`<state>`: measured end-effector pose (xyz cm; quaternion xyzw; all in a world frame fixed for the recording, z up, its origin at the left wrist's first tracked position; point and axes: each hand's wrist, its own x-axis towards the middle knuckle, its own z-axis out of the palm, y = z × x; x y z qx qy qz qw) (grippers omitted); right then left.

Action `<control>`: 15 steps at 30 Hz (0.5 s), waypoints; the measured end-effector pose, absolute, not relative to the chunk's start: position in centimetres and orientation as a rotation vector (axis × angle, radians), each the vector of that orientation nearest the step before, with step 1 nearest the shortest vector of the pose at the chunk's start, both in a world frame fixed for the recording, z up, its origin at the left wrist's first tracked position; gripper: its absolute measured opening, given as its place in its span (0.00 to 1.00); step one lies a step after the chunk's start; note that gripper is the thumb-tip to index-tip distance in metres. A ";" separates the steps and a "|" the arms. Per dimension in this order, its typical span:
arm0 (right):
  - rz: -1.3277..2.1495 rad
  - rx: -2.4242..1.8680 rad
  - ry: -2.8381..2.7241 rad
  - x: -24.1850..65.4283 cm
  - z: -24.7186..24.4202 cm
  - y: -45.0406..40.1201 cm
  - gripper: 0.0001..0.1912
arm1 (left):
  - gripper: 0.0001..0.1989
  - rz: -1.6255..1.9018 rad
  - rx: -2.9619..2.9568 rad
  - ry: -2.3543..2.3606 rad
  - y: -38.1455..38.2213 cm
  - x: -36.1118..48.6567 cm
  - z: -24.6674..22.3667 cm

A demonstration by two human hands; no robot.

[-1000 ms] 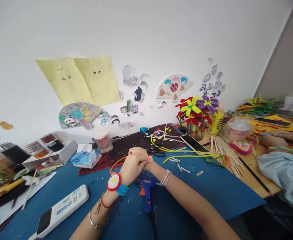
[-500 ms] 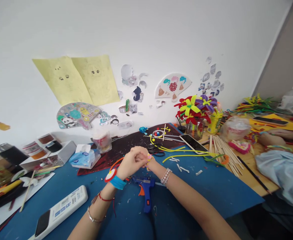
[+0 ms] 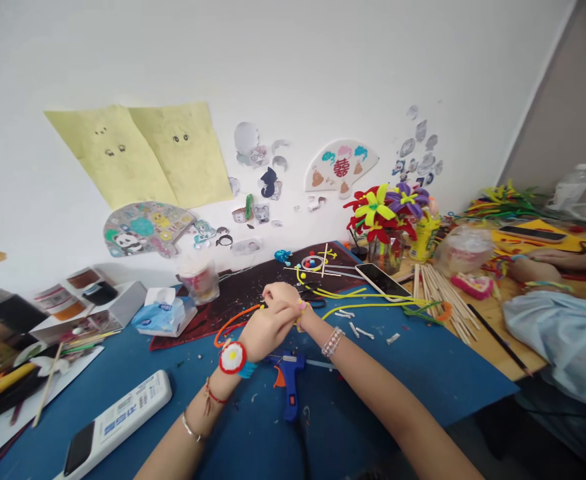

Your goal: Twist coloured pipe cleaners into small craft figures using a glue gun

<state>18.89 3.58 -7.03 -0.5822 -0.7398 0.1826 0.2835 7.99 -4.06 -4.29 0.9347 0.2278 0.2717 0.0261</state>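
Note:
My left hand (image 3: 267,330) and my right hand (image 3: 285,297) meet over the edge of a dark red mat (image 3: 223,320), fingers overlapping. An orange pipe cleaner (image 3: 233,321) curves out of my left hand, which is shut on it. Whatever my right fingers hold is hidden. Yellow pipe cleaners (image 3: 367,300) run off to the right of my hands. A hot glue gun (image 3: 287,383) lies on the blue mat (image 3: 397,380) just below my wrists. A red-and-white flower wristband (image 3: 233,358) sits on my left wrist, and a beaded bracelet (image 3: 333,342) on my right.
A co-worker's hand (image 3: 533,270) and pale blue sleeve (image 3: 557,340) are at the right, by wooden sticks (image 3: 440,303). A phone (image 3: 381,281), a vase of pipe-cleaner flowers (image 3: 383,227), a tissue pack (image 3: 163,313) and a white remote (image 3: 117,420) surround my hands.
My clasped hands have shifted slightly up the picture toward the dark red mat. The orange pipe cleaner shows more of its loop. The whole view has drifted a little, with the wall items higher and further left.

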 end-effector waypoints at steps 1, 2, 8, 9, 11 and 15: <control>0.460 -1.553 -1.989 19.0 -6.9 3.5 0.10 | 0.13 0.802 3.008 0.641 -4.0 7.8 -4.2; 0.433 -1.542 -1.992 19.1 -6.8 3.4 0.10 | 0.15 0.762 3.101 0.587 -3.8 7.6 -4.2; 0.396 -1.503 -2.035 19.5 -6.2 3.5 0.11 | 0.20 0.646 3.419 0.346 -1.8 7.2 -3.7; 0.407 -1.503 -2.044 19.6 -6.2 3.7 0.11 | 0.20 0.596 3.479 0.312 -1.4 7.3 -3.5; 0.434 -1.507 -2.052 19.8 -6.2 4.1 0.11 | 0.20 0.464 3.580 0.224 -0.9 7.6 -2.9; 0.475 -1.556 -1.986 20.2 -6.7 5.2 0.09 | 0.20 0.309 3.634 0.075 -0.1 8.5 -1.5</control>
